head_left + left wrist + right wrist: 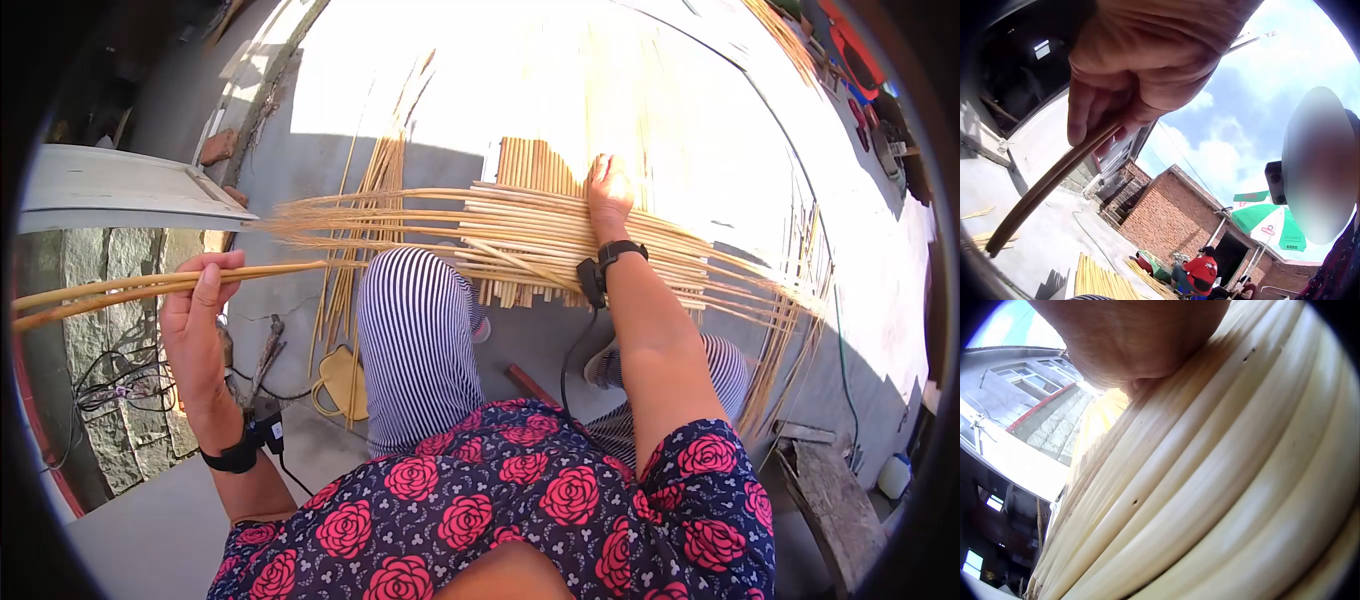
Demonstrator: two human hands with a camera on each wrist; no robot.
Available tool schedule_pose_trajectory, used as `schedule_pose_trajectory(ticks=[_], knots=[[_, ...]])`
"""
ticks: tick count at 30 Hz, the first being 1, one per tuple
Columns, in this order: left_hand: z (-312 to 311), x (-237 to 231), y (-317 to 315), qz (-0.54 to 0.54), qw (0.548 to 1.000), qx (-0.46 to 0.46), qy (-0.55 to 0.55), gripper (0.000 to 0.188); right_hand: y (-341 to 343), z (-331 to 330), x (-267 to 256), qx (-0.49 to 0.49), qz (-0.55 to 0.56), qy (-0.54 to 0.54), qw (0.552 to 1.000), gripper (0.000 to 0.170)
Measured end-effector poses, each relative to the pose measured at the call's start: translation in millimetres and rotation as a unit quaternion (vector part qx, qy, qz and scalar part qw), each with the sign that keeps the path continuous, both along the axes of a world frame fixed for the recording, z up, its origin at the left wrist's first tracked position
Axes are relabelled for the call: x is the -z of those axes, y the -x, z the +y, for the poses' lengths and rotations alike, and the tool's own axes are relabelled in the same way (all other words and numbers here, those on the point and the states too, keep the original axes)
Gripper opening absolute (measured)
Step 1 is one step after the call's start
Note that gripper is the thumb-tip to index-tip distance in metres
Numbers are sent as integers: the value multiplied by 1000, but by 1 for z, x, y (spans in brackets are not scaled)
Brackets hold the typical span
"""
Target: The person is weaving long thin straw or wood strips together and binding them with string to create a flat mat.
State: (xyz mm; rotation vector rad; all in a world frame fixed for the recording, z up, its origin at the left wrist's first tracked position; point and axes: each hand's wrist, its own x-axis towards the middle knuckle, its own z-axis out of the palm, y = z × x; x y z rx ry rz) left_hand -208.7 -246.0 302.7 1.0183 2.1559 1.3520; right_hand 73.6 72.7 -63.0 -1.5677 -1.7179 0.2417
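Note:
In the head view my left hand (200, 310) pinches two long tan plant stalks (120, 288) between thumb and fingers, out to the left of the knee. The same pair of stalks (1054, 178) slants down from the fingers in the left wrist view. Across the middle lie many pale stalks (530, 235) with wispy ends, crossing over a set of lengthwise stalks (540, 160). My right hand (610, 192) rests at the far edge of the crosswise stalks. Its fingers are mostly hidden in the right wrist view, where the stalks (1197, 475) run close beneath it.
A loose bundle of stalks (385, 170) lies on the concrete at the left. Near the left knee is a yellow pouch-like item (342, 383). A wooden board (835, 500) lies lower right. A person in red (1200, 272) sits farther off, close to a green-and-white umbrella (1266, 219).

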Motion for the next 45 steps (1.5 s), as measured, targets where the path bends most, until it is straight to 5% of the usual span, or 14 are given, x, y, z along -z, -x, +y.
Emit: schedule_pose_trajectory(ticks=[5, 10, 14, 21, 30, 33, 36, 45], knots=[[94, -23, -53, -107, 973, 104, -176, 23, 0, -2, -7, -14, 25, 81, 996, 32], [193, 75, -145, -433, 853, 73, -283, 23, 1, -4, -12, 9, 43, 120, 992, 31], [239, 174, -175, -587, 766, -22, -261, 22, 2, -6, -17, 1, 90, 136, 987, 32], [251, 245, -166, -648, 715, -10, -260, 17, 11, -3, -16, -12, 165, 178, 970, 32], [249, 292, -168, -657, 727, 30, -199, 24, 8, -8, -24, -81, 343, 176, 919, 15], [244, 296, -166, -667, 720, 34, -191, 25, 1, -1, -16, -85, 292, 187, 934, 14], [244, 298, -165, -659, 730, 42, -177, 25, 0, 4, -19, -68, 399, 262, 876, 12], [244, 305, -165, -661, 732, 21, -167, 24, -18, 21, -48, -16, 462, 415, 784, 11]])
